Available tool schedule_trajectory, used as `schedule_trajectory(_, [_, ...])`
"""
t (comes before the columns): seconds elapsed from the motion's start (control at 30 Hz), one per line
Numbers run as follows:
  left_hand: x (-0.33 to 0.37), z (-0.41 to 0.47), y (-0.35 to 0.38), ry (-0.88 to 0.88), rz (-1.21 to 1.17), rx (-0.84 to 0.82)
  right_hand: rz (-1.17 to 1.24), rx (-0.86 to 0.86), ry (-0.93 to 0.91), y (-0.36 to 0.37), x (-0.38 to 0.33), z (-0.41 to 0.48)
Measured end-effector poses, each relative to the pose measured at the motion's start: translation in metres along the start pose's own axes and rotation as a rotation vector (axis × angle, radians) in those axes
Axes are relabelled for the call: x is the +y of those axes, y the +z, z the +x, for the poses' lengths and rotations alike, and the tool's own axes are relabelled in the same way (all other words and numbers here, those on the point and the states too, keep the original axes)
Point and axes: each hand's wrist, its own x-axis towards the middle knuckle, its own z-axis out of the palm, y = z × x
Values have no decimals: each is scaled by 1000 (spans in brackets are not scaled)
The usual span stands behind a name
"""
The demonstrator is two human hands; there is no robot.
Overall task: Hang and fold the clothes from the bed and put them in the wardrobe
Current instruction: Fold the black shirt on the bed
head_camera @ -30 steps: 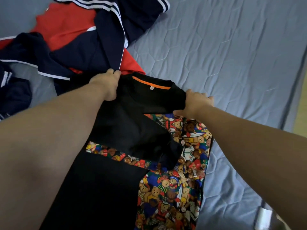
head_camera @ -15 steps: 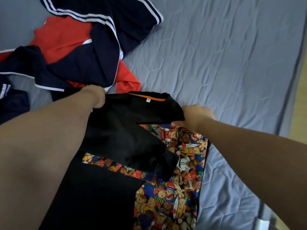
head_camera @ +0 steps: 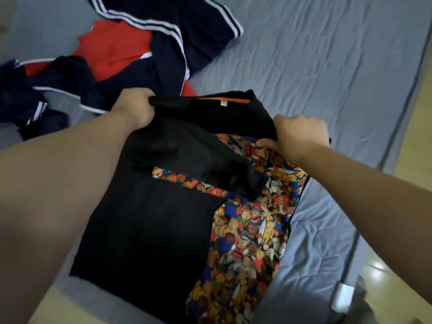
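Head view: the shirt (head_camera: 163,218), black with a teddy-bear print, is lying on the bed (head_camera: 327,66) from the centre down to 6 o'clock. One side panel and a sleeve are already lying folded in across the print.

The left hand (head_camera: 135,108) is gripping the shoulder at 10 o'clock of the shirt, fingers curled tight into the black cloth. The right hand (head_camera: 299,134) is pinching the opposite shoulder at 2 o'clock, thumb underneath and fingers bunched on top.

Over the last 1 second both hands have been keeping those same grips. The top edge is now sitting lifted between them, and the orange strip (head_camera: 222,100) inside the collar is showing thinner than before, as if tipping. That is probably leading into the last fold, collar toward hem. After that, this shirt should be ready for the wardrobe, which is not appearing in the frame.

The pile (head_camera: 112,50) of navy and red clothes is still waiting at 11 o'clock, untouched.

A small white tag (head_camera: 223,103) is hanging under the orange strip, and any print on it is too small to read. No brand is showing anywhere.
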Motion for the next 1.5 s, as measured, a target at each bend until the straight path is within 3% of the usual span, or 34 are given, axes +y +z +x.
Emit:
schedule_trajectory(0.2, [-65,-144,5,66,-104,125,35,-167,-310,7,-72,-125])
schedule_trajectory(0.4, [-150,-281,56,59,-109,50,41,-579,-504,61,-155,-225])
schedule_trajectory(0.6, [-249,-365,130,67,89,-187,17,-748,-487,140,-220,-291])
schedule_trajectory(0.7, [-271,-382,157,81,160,-229,-37,-783,-465,170,-239,-309])
schedule_trajectory(0.77, [-274,-388,165,70,197,-246,-76,-809,-451,182,-248,-316])
schedule_trajectory(0.93, [-265,-395,168,-20,444,-480,-153,-1006,-359,200,-257,-318])
schedule_trajectory(1.07, [-240,-387,157,-105,573,-602,-242,-1111,-438,189,-259,-300])
schedule_trajectory(1.17, [-199,-371,141,-85,573,-415,-22,-932,-435,163,-253,-265])
schedule_trajectory(1.27, [-154,-335,131,59,492,-191,210,-482,-241,142,-233,-224])
schedule_trajectory(1.33, [-126,-298,129,195,469,-131,216,-241,-126,134,-215,-195])
schedule_trajectory(1.4, [-105,-254,126,273,484,-112,243,-261,32,131,-194,-164])
schedule_trajectory(1.5, [-90,-196,124,301,627,-166,468,-582,248,140,-161,-126])
